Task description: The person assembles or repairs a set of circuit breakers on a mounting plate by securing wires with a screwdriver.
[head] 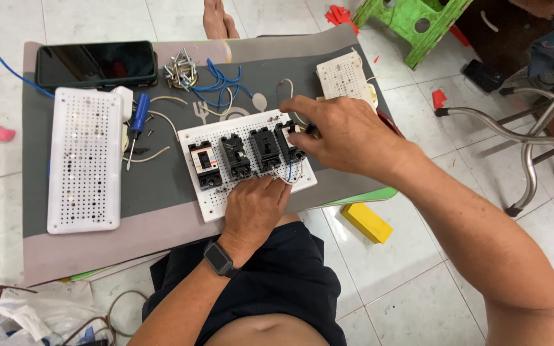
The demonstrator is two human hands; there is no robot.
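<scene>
At frame centre your left hand (251, 208) lies flat on the near edge of the white board (208, 205), pinning it to the surface, while your right hand (338, 131) pinches the rightmost breaker (288, 142), its fingertips closed there.

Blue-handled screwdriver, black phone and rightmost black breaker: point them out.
Blue-handled screwdriver (139, 114), head view, on the blue handle.
Black phone (95, 63), head view, on the middle of its dark screen.
Rightmost black breaker (288, 145), head view, on its black body beside the right hand's fingers.
</scene>
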